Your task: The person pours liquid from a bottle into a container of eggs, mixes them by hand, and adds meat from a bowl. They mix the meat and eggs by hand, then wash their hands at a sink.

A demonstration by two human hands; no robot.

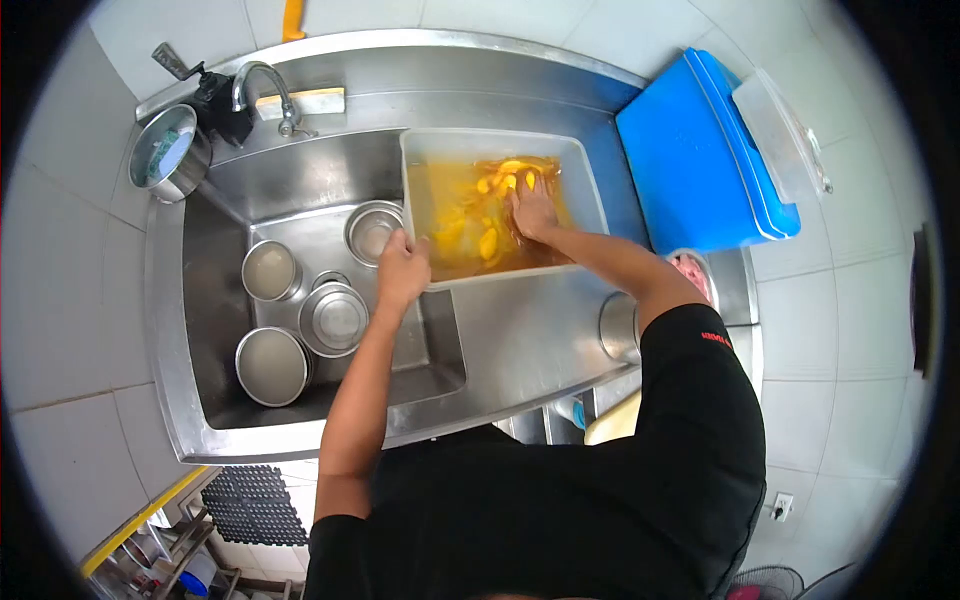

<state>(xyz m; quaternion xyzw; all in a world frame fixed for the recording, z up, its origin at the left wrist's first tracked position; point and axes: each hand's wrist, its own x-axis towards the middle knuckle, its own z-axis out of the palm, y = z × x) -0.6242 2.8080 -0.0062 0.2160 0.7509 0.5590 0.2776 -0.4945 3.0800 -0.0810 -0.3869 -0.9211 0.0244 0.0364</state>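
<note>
A translucent plastic tub (588, 190) holds yellow-orange water with several soft-looking yellow pieces (488, 243) in it. My left hand (403, 268) is closed at the tub's near left corner, fingers wrapped over the rim. Inside the tub, my right hand (535, 210) reaches down among the yellow pieces toward the far right. Its fingers are spread, with the fingertips partly lost in the cloudy water and pieces.
Left of the tub, a steel sink (225, 385) contains several round metal pans (333, 320). A faucet (285, 120) rises behind it, near a metal pot (170, 155). To the right stand a blue cooler (690, 160) and a bowl of pinkish contents (692, 275).
</note>
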